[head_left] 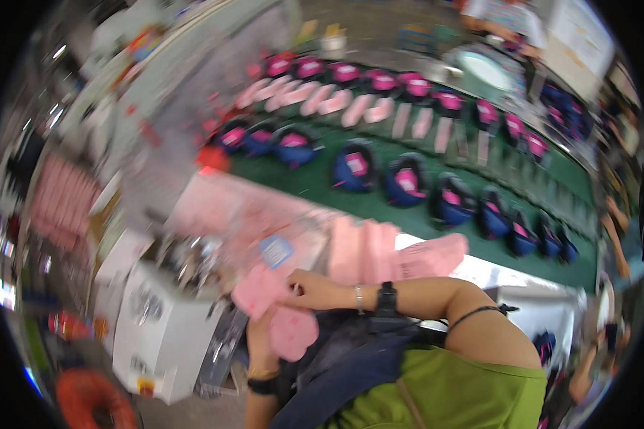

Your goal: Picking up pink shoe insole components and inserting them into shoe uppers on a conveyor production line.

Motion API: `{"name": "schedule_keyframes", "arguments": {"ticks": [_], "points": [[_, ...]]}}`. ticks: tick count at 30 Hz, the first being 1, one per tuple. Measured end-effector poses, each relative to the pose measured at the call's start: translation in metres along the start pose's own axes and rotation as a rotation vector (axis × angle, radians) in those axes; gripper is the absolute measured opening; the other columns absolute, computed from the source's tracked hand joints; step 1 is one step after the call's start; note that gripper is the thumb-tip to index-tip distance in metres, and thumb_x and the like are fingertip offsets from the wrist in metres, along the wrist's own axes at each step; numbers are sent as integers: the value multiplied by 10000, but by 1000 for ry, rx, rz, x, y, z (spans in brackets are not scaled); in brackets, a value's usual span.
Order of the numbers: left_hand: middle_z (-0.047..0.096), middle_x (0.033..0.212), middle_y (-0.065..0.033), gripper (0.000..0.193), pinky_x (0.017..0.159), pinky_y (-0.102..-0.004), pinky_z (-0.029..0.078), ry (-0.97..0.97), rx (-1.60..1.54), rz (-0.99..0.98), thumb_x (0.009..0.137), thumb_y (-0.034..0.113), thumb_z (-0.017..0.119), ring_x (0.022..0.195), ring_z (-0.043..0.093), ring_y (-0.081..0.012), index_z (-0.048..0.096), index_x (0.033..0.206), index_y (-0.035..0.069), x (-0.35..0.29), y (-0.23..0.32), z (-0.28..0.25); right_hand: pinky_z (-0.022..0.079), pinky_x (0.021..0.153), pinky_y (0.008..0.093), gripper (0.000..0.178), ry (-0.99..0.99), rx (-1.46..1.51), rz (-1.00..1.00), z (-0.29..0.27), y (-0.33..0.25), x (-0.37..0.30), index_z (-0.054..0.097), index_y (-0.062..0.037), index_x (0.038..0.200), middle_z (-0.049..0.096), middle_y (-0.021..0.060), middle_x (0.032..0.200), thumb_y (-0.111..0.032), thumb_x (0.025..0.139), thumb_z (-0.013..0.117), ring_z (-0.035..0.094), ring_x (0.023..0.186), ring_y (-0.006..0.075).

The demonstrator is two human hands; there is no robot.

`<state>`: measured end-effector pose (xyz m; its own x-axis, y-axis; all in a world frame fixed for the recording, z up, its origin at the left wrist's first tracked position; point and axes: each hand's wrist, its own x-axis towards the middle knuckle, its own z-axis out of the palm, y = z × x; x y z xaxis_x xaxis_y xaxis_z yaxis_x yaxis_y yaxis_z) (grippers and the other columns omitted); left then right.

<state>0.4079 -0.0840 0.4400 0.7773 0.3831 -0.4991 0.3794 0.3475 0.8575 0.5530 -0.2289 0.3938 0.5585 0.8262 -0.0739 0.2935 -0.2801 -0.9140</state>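
Low in the middle, my left hand (261, 334) is closed around a soft pink insole-shaped piece (293, 333), with a second pink lobe (256, 292) above my fingers. My right hand (320, 290) comes in from the right with bent fingers and presses thumb and forefinger together at the pink edge. What those fingertips pinch is too small to make out. Just beyond the hands lies a light blue square label (276, 251) on pink material. Stacked pink pieces (361, 250) lie to the right, beside another pink bundle (433, 257).
A green conveyor belt (311, 182) carries rows of dark blue and pink shoe uppers (355, 166) and pink strips (355, 111). At my left stands a white machine box (161, 332). A white tray (540, 307) sits right. Co-workers are at the far side and right.
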Motion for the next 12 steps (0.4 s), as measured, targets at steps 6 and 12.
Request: {"name": "schedule_keyframes", "arguments": {"ticks": [6,12], "points": [[614,934,-83,528,755,-408,570,100,-408,-236,990,475,526,836,639,-237,576,1205,-5,-19,-20,-42,530,728,414,334,187,453,205,36,10,74,578,4,1065,671,215,905,-280,901,644,675,837,311],[628,879,-92,800,739,-492,587,36,-408,-230,918,693,484,810,667,-296,465,1406,59,-39,-48,-78,538,823,423,552,185,92,103,59,8,196,505,-7,1335,681,235,1110,-292,882,642,688,986,357]]}}
